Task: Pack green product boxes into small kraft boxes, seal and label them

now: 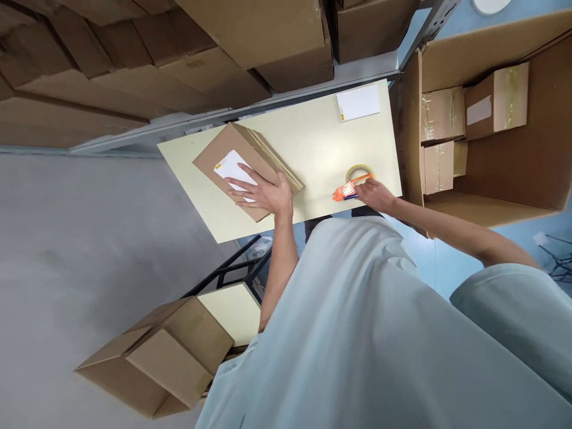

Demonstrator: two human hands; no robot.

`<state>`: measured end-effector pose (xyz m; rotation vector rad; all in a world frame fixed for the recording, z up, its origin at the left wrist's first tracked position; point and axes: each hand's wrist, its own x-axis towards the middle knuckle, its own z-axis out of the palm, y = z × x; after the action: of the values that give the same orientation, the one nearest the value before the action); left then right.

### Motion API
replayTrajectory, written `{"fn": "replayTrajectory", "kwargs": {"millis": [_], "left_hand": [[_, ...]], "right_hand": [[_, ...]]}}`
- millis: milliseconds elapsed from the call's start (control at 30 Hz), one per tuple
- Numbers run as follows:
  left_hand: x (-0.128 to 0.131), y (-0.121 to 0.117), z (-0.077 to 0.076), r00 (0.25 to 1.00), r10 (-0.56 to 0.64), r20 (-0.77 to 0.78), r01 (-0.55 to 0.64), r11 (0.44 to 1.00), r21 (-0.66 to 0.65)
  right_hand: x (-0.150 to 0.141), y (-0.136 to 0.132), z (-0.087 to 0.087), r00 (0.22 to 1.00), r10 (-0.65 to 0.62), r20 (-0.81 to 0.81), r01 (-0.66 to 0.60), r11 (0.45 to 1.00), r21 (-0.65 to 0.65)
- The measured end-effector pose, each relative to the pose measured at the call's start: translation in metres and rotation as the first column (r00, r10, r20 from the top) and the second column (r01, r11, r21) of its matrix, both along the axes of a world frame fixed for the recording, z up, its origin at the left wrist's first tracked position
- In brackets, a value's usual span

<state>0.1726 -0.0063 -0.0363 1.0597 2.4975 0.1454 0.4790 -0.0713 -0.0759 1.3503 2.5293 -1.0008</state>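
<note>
A closed brown cardboard box [210,156] with a white label [232,167] sits at an angle on the left part of the cream tabletop. My left hand [268,192] lies over the label and the box's top face, fingers spread and the thumb by the taped edge. Near the table's front right, my right hand [373,195] has its fingers closed at the end of an orange tape dispenser [343,191]. A tape roll [358,168] with a yellowish rim shows just behind the orange part. My fingers partly hide the dispenser's handle.
White labels [360,102] lie at the table's back right corner. A large open carton [500,202] with several taped boxes stands to the right. Shelves of cardboard boxes [268,30] run along the back. An open empty carton [165,363] is at lower left.
</note>
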Motion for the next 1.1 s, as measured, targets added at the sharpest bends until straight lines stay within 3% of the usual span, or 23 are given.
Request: {"fn": "replayTrajectory", "kwargs": {"millis": [67, 167, 233, 300, 400, 567, 667, 767, 867, 967, 1100], "left_hand": [[-0.001, -0.001, 0.003, 0.997, -0.043, 0.059, 0.043, 0.999, 0.003], [-0.005, -0.006, 0.011, 0.975, -0.107, 0.196, 0.107, 0.994, 0.012], [-0.01, -0.014, 0.017, 0.959, -0.147, 0.242, 0.149, 0.989, 0.007], [-0.017, -0.023, 0.022, 0.961, -0.198, 0.191, 0.199, 0.98, 0.016], [-0.035, -0.038, 0.029, 0.94, -0.318, 0.126, 0.317, 0.948, 0.03], [-0.077, -0.06, 0.049, 0.817, -0.522, 0.245, 0.541, 0.841, -0.009], [-0.094, -0.069, 0.063, 0.791, -0.548, 0.274, 0.58, 0.813, -0.049], [-0.096, -0.06, 0.059, 0.867, -0.444, 0.226, 0.455, 0.89, 0.002], [-0.078, -0.027, 0.032, 0.957, -0.226, 0.182, 0.2, 0.968, 0.15], [-0.046, 0.018, -0.003, 0.977, -0.028, 0.213, -0.025, 0.97, 0.243], [-0.009, 0.051, -0.028, 0.935, 0.025, 0.353, -0.115, 0.965, 0.235]], "right_hand": [[0.03, 0.008, 0.004, 1.0, -0.025, 0.005, 0.025, 0.999, 0.041], [0.035, 0.024, 0.006, 0.996, -0.083, -0.021, 0.085, 0.993, 0.085], [0.02, 0.036, 0.004, 0.991, -0.117, -0.059, 0.122, 0.989, 0.09], [0.002, 0.047, 0.002, 0.989, -0.115, -0.093, 0.122, 0.989, 0.083], [-0.022, 0.055, 0.003, 0.997, -0.019, -0.079, 0.025, 0.997, 0.071], [-0.065, 0.038, 0.015, 0.988, 0.137, -0.076, -0.138, 0.99, -0.011], [-0.092, 0.019, 0.022, 0.975, 0.202, -0.097, -0.208, 0.977, -0.053], [-0.108, 0.005, 0.024, 0.969, 0.217, -0.115, -0.225, 0.972, -0.06], [-0.108, 0.0, 0.021, 0.966, 0.237, -0.1, -0.243, 0.968, -0.055], [-0.1, 0.0, 0.016, 0.961, 0.272, -0.055, -0.274, 0.961, -0.035], [-0.09, -0.002, 0.012, 0.979, 0.188, -0.082, -0.193, 0.98, -0.057]]}}
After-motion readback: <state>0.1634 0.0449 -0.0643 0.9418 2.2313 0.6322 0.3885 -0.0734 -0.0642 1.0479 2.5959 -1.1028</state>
